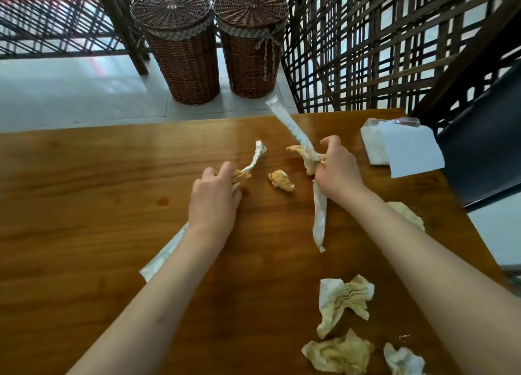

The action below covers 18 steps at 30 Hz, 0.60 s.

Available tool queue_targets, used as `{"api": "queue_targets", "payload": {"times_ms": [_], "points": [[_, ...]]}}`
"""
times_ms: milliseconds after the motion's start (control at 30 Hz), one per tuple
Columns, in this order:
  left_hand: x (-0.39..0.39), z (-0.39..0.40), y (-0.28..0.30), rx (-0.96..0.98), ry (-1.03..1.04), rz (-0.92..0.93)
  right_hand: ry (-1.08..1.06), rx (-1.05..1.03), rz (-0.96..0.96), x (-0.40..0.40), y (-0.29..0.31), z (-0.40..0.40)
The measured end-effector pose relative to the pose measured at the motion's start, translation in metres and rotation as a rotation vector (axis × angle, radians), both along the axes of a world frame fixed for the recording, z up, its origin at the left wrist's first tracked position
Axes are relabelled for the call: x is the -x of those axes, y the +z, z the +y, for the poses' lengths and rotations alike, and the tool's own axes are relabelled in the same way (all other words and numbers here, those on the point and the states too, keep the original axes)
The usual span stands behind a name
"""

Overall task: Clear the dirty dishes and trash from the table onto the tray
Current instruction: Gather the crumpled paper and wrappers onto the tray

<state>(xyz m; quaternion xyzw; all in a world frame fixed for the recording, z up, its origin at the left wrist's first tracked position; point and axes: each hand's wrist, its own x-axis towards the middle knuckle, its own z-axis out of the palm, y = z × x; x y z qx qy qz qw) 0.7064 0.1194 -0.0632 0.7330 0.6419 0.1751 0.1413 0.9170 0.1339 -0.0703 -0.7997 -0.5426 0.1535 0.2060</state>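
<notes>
Both hands are gathering trash off the wooden table (pixel 98 177). The left hand (pixel 214 197) has its fingers curled round a stained napkin and a long paper chopstick sleeve (pixel 255 158), whose free end sticks out toward 1 o'clock while its tail runs back under the forearm. The right hand (pixel 338 168) grips a second chopstick sleeve (pixel 293 129) together with a crumpled stained napkin (pixel 306 157); that sleeve rises toward 11 o'clock and hangs below the wrist toward 6.

A small napkin wad (pixel 280 180) lies between the hands, just beside both. More stained napkins (pixel 341 301) lie at 5 o'clock, another (pixel 407 214) beside the right forearm, and a pack of clean tissues (pixel 406 146) at 2 o'clock. No tray is in view.

Best now, I judge, to fold the trailing sleeves into each fist, then scoop the small wad, so nothing drags or drops.
</notes>
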Motion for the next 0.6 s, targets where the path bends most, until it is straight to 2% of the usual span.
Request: {"api": "queue_targets", "payload": {"times_ms": [167,300,467,600], "points": [[-0.03,0.0,0.011,-0.043,-0.098,-0.066,-0.035,-0.122,-0.02,-0.022,0.016,-0.027],[-0.059,-0.003,0.015,-0.032,-0.171,-0.099,-0.02,-0.087,-0.01,-0.041,0.029,-0.052],[-0.081,-0.009,0.005,0.116,-0.11,0.095,0.002,-0.084,0.002,-0.054,0.038,-0.077],[-0.088,-0.015,-0.001,0.011,-0.063,0.108,-0.018,-0.054,-0.053,-0.066,0.036,-0.098]]}}
